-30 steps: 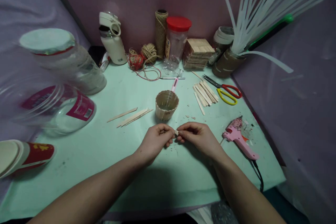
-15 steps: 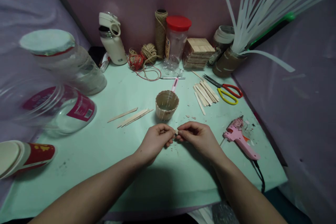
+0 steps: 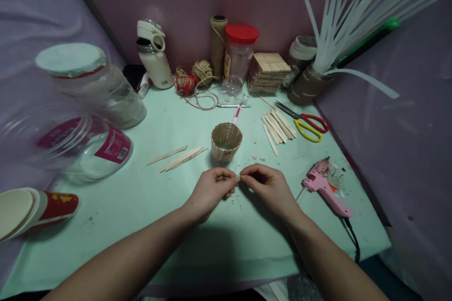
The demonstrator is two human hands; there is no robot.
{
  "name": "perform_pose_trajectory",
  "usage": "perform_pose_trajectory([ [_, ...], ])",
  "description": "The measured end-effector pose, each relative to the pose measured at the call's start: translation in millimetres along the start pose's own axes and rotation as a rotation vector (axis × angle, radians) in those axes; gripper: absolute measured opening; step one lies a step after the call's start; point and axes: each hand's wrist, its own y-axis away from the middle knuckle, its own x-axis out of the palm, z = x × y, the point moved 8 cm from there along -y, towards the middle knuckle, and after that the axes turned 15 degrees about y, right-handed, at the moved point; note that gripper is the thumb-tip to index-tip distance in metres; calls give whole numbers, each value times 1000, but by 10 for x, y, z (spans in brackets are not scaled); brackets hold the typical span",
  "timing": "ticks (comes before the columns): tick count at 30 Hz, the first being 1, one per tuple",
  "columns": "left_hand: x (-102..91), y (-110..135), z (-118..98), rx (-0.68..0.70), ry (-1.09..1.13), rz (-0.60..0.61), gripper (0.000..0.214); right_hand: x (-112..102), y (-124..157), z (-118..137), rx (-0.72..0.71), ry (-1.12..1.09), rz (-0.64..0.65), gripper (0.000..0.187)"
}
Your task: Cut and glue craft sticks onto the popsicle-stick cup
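My left hand (image 3: 211, 192) and my right hand (image 3: 269, 186) meet over the pale green table (image 3: 197, 235), fingertips pinched together on a tiny pale wooden piece (image 3: 238, 178). Both hands are closed around it. Just beyond them stands a small cup (image 3: 226, 141) built of wooden sticks, open end up. A few loose wooden sticks (image 3: 178, 157) lie to its left, and a fan of several sticks (image 3: 278, 125) lies to its right. Small wood chips (image 3: 257, 158) are scattered near my right hand.
A pink glue gun (image 3: 326, 186) lies at the right, its cord running off the edge. Red and yellow scissors (image 3: 306, 123), stacked stick bundles (image 3: 268, 72), a red-lidded jar (image 3: 238, 56), twine spools (image 3: 203, 73), a white bottle (image 3: 154, 55) and large jars (image 3: 88, 117) ring the table.
Both hands stay pinched on the small piece, which now shows less between the fingertips. The view has shifted slightly.
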Motion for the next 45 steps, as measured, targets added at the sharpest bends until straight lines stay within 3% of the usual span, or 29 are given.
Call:
perform_pose_trajectory([
  [27, 5, 0, 23, -27, 8, 18, 17, 38, -9, -12, 23, 0, 10, 10],
  [36, -4, -31, 41, -131, 78, 45, 26, 66, -40, -102, 158, -238, 93, 23],
  [45, 46, -21, 17, -102, -52, 46, 10, 99, -20, -52, 68, -42, 161, 19],
])
